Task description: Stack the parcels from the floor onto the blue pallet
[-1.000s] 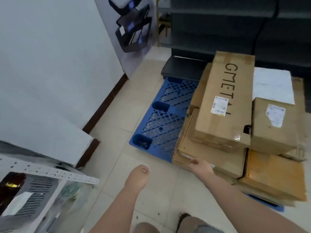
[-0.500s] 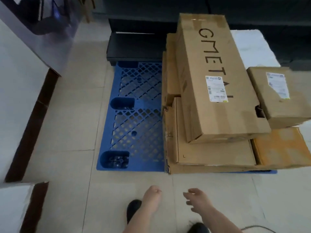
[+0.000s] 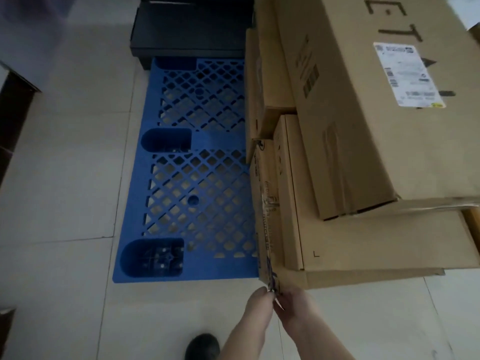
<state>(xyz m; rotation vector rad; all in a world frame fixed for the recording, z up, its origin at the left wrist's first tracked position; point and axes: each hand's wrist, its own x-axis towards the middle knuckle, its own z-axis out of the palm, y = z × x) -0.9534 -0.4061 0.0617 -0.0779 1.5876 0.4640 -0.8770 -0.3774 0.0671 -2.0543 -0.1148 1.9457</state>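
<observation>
The blue pallet [image 3: 187, 183] lies on the tiled floor, its left half bare lattice. Brown cardboard parcels are stacked on its right half: a long lettered box with a white label [image 3: 363, 105] on top, a flat wide box [image 3: 376, 242] under it, and a bottom flat box [image 3: 337, 278] that juts past the pallet's near edge. My left hand [image 3: 259, 298] and my right hand [image 3: 293, 301] meet at the bottom box's near left corner. Both press on that corner, fingers curled at a torn strip of tape there.
A black low platform [image 3: 189, 29] stands behind the pallet. A dark skirting board and wall corner [image 3: 15, 105] lie at the left. My black shoe [image 3: 202, 346] is on the tiles near the bottom edge. Bare tile floor spreads left of the pallet.
The view has closed in on the pallet and stack. Both hands have moved forward from the open floor up to the bottom box's near left corner.
</observation>
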